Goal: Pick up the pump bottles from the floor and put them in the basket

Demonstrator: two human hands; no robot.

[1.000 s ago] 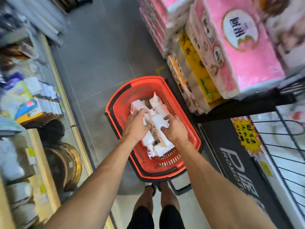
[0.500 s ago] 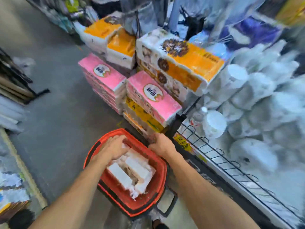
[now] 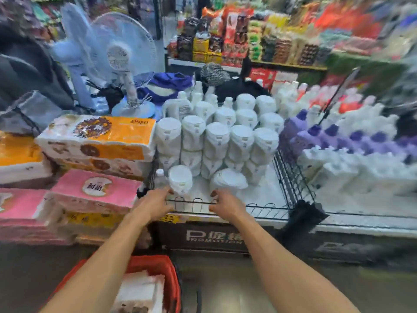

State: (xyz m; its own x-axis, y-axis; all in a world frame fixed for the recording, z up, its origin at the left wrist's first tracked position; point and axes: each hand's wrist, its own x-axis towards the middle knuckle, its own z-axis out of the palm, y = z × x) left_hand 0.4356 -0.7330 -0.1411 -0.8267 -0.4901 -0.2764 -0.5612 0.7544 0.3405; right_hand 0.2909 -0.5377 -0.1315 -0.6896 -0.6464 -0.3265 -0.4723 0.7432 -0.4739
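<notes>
Head view: A shop aisle seen from above, blurred at the edges. Two bare forearms stretch from the bottom of the frame up to its centre.
Left hand: The left hand (image 3: 155, 205) sits at the wire rail (image 3: 196, 201) fronting a display shelf (image 3: 266, 195), just below an upright white tub (image 3: 180, 179). Its fingers bend toward the rail, but grip or mere touch cannot be told.
Right hand: The right hand (image 3: 226, 205) is at the same rail, slightly right of centre. Its fingers are bent too, and its hold is just as unclear.
Pump bottles: White pump bottles (image 3: 140, 292) lie in the basket at the bottom of the frame, partly hidden by the left forearm.
Basket: The red basket (image 3: 174, 285) stands on the floor (image 3: 225, 290), bottom centre-left.
Just changed: A second ago both hands rested on the bottles inside the basket. Since then they have let go and risen to the shelf, and the view has lifted with them.
Meaning for the task: Neither hand carries a bottle, and none shows on the visible floor. This load looks delivered, and the task is probably near its end.
</notes>
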